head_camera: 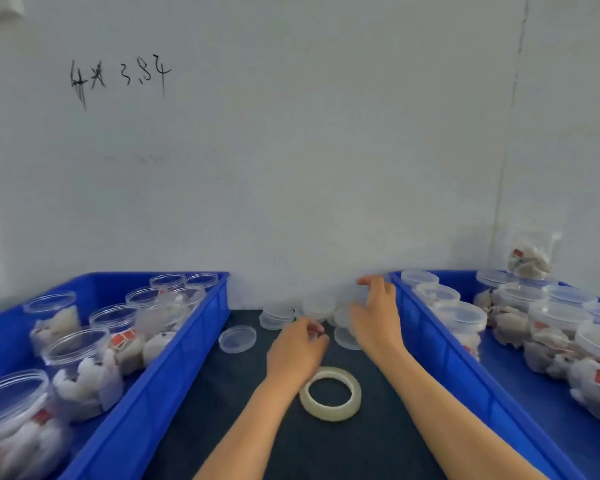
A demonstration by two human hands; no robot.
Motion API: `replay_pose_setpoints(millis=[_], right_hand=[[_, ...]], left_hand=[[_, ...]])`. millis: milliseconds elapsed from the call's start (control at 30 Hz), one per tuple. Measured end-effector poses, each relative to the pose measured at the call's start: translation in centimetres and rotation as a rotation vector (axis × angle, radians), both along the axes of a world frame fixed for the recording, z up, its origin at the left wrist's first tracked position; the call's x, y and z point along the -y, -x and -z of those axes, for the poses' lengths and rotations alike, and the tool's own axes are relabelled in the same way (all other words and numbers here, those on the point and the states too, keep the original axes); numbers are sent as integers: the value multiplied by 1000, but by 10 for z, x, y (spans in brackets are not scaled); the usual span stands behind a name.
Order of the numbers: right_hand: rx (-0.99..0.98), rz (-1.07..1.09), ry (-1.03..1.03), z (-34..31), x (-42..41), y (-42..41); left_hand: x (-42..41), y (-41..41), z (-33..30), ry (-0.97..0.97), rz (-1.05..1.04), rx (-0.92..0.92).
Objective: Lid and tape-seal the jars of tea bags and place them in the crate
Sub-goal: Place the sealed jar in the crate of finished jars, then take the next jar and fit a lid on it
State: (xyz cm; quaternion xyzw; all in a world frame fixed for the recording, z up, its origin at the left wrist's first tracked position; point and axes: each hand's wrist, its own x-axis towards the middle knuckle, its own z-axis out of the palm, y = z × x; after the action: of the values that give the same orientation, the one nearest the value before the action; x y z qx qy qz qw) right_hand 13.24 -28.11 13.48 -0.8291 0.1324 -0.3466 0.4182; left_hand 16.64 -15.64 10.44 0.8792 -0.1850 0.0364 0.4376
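Note:
My left hand [297, 351] hovers over the dark table just beyond the tape roll [330, 393]. Its fingers are curled, with the tips close to the loose clear lids [346, 338]; I cannot tell whether they pinch anything. My right hand [374, 311] reaches toward the pile of lids [318, 307] by the wall, fingers spread and arched over them. Open jars of tea bags [78, 365] stand in the left blue crate [174, 368]. Lidded jars [459, 323] fill the right blue crate [440, 355].
A single lid [237, 338] lies flat near the left crate's wall. A bag of tea bags [530, 258] leans in the far right corner. A white wall closes off the table behind the lids. Both crate walls hem in the dark strip between them.

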Motion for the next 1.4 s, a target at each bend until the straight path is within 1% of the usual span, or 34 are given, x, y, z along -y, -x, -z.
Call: replay_pose_setpoints(millis=[67,100,233,367,433,533,600,700,767,867,900,967,1000,1100,1167,1200,1300,1400], right_hand=[[-10,-87,-40,7,-32,-6],[-18,-129,-73,11,-47,-9],[-107,-286,-181,34,-110,-21],[-174,-410,-264,49,-167,-33],[-215,-459,-295,50,-188,-39],[-221,-523,-285,46,-212,-53],[-206,-544,-278,40,-221,-65],[-176,-540,-243,32,-227,-84],[-183,-553,-205,28,-228,-99],[-223,-569,-154,22,-229,-122],[-247,-566,-131,21,-229,-129],[-306,-559,-75,20,-231,-143],[-339,-556,-48,21,-233,-149],[-428,-537,14,26,-237,-166],[-467,-520,60,31,-240,-176],[-477,-516,72,34,-241,-179],[-484,-496,116,39,-244,-185],[-436,-428,155,42,-247,-186]], left_hand=[[-34,7,4,0,-86,-2],[-50,12,6,-29,-125,14],[-98,34,16,-209,-197,93],[-143,39,7,-374,-337,187],[-164,33,-1,-400,-386,205],[-188,17,-16,-330,-406,233],[-203,0,-25,-322,-396,191],[-219,-30,-34,-279,-359,27],[-221,-50,-35,-223,-402,-69],[-216,-76,-30,-137,-502,-228],[-212,-84,-26,-104,-506,-289],[-205,-97,-17,-102,-486,-369],[-202,-102,-11,-116,-457,-383],[-199,-122,4,2,-486,-375],[-201,-132,15,-66,-529,-388],[-202,-137,20,-55,-544,-384],[-204,-143,28,126,-533,-390],[-202,-145,34,102,-590,-373]])
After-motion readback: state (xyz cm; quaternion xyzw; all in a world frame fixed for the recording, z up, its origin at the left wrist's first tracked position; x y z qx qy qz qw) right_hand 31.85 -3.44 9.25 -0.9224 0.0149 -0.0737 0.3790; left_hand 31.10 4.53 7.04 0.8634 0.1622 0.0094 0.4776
